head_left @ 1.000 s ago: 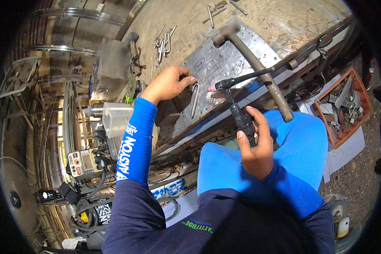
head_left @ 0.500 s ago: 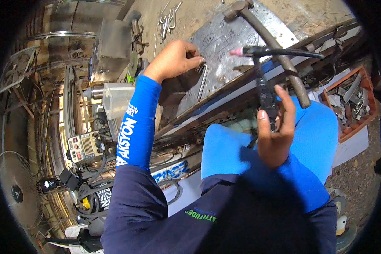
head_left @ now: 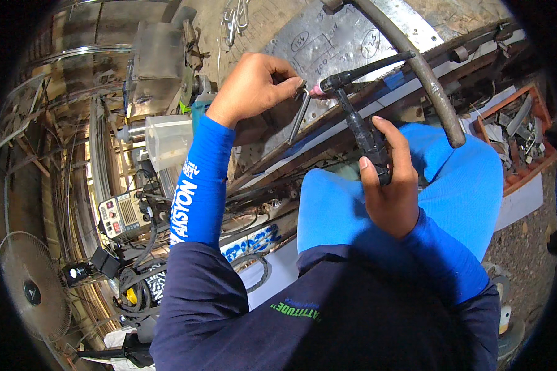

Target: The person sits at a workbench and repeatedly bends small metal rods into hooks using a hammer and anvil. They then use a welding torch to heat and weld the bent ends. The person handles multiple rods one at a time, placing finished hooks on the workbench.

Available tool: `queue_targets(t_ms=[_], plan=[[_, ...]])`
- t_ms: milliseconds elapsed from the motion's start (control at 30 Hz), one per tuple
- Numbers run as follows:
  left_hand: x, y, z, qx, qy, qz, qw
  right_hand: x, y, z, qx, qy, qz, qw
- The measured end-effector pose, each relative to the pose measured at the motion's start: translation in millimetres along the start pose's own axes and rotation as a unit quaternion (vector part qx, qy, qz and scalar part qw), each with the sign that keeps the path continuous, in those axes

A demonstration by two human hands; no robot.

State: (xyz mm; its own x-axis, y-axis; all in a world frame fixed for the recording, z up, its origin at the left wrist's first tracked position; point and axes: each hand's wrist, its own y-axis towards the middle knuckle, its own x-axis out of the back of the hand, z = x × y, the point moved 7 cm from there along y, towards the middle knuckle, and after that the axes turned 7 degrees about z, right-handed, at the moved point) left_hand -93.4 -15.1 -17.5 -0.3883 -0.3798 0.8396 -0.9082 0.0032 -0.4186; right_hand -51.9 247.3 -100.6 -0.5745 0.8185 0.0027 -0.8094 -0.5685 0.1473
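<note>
My left hand [head_left: 257, 86] is closed in a pinch at the bent upper end of a thin metal rod [head_left: 299, 117], which slants down over the bench edge. A black welding torch [head_left: 366, 139] with a pink nozzle sits in my right hand [head_left: 393, 191], fingers around its handle. Its nozzle points left, right beside the rod's bend; whether they touch I cannot tell. Behind them lies a grey metal plate [head_left: 346, 59] with handwritten marks and small holes. A hammer [head_left: 424, 68] rests across the plate, its long metal handle jutting past the bench edge toward my knee.
Several bent metal rods [head_left: 235, 21] lie at the bench's far left. To the right is an orange crate [head_left: 529, 176] of metal scraps. A welding machine [head_left: 125, 215], coiled cables [head_left: 130, 290] and a fan [head_left: 32, 290] stand at left.
My right hand has brought the torch leftward, its nozzle now close to the rod's bend. My left hand keeps its pinch with the rod. The whole view has shifted slightly.
</note>
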Motion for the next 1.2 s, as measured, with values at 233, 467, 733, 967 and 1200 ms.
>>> queue_targets(t_ms=[233, 467, 733, 967, 1200], plan=[[-0.3, -4.1, -5.7, -0.003, -0.005, -0.023, 1.000, 0.9, -0.2, -6.4, -0.028, 0.026, 0.005, 0.999], [-3.5, -4.9, 5.3, -0.003, -0.037, -0.029, 0.999, -2.3, -0.3, -5.9, -0.032, 0.038, 0.029, 0.998], [-4.8, -4.0, 8.9, -0.005, -0.045, -0.035, 0.998, -3.2, 0.8, -5.1, -0.020, 0.035, 0.026, 0.999], [-3.7, -4.5, 7.9, 0.000, -0.046, -0.039, 0.998, -7.7, -2.9, -13.3, -0.033, 0.042, 0.022, 0.998], [-4.7, -4.9, 8.3, -0.003, -0.052, -0.046, 0.998, -8.8, -3.9, -14.0, -0.038, 0.049, 0.017, 0.998]])
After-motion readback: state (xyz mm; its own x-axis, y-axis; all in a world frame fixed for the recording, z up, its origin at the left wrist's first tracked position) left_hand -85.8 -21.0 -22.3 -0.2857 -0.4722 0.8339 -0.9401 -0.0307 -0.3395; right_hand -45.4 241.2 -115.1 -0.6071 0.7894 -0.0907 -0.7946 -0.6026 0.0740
